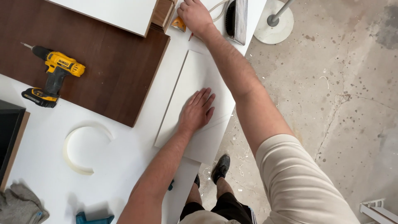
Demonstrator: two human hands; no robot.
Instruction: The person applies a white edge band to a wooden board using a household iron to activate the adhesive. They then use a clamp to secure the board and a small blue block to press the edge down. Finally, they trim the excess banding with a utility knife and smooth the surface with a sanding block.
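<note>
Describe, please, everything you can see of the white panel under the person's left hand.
The white panel is a flat, thin rectangular board with a smooth matt face, seemingly laminated. It lies flat on the white worktable, turned slightly askew, its near corner reaching past the table's edge. The left hand presses on it palm down, fingers spread. The right forearm crosses above its far end, while the right hand reaches beyond it towards a small orange object.

A white rectangular panel [195,95] lies flat at the white bench's edge — beyond it, a small orange-yellow object [179,24].
</note>
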